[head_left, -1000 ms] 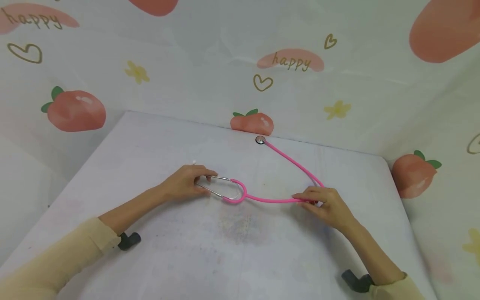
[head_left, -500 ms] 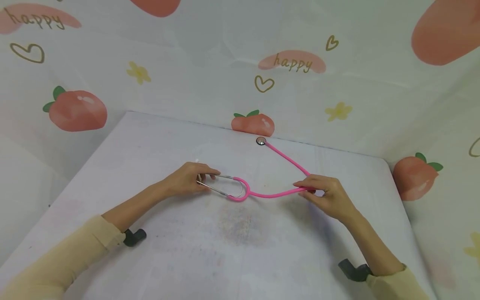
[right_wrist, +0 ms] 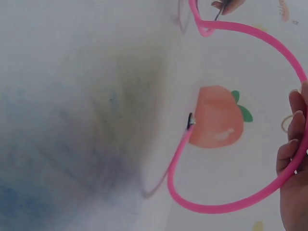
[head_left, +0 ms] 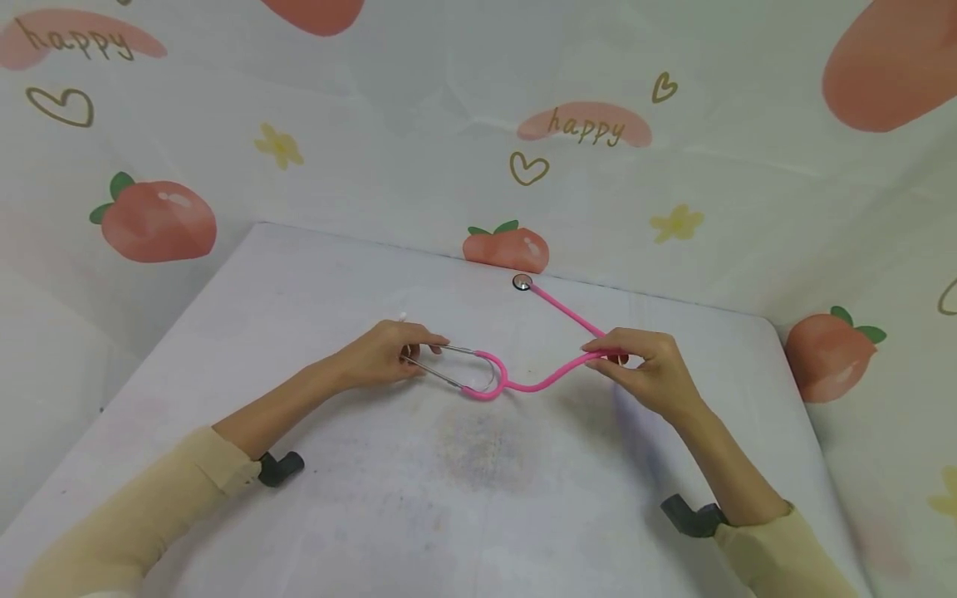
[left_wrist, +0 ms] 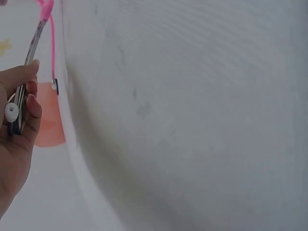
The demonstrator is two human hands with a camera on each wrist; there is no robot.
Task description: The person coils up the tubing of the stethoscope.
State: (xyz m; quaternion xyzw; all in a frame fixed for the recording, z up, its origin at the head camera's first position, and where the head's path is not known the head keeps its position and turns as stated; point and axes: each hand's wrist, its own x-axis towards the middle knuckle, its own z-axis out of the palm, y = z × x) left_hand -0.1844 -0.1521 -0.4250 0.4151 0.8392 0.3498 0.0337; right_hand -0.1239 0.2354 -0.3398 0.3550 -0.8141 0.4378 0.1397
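My left grip (head_left: 381,353) is pinched on the metal ear tubes (head_left: 434,372) of the stethoscope (head_left: 531,388), and my right grip (head_left: 652,374) is clamped on its pink tubing (head_left: 562,374), held above the counter (head_left: 374,498); the chestpiece (head_left: 522,282) lies at the far side, near the backdrop (head_left: 419,166). To do this well, I'd hold the ear tubes lightly — they could twist — and guide the tubing in a loose curve, bending rather than creasing it, so the chestpiece isn't jerked.
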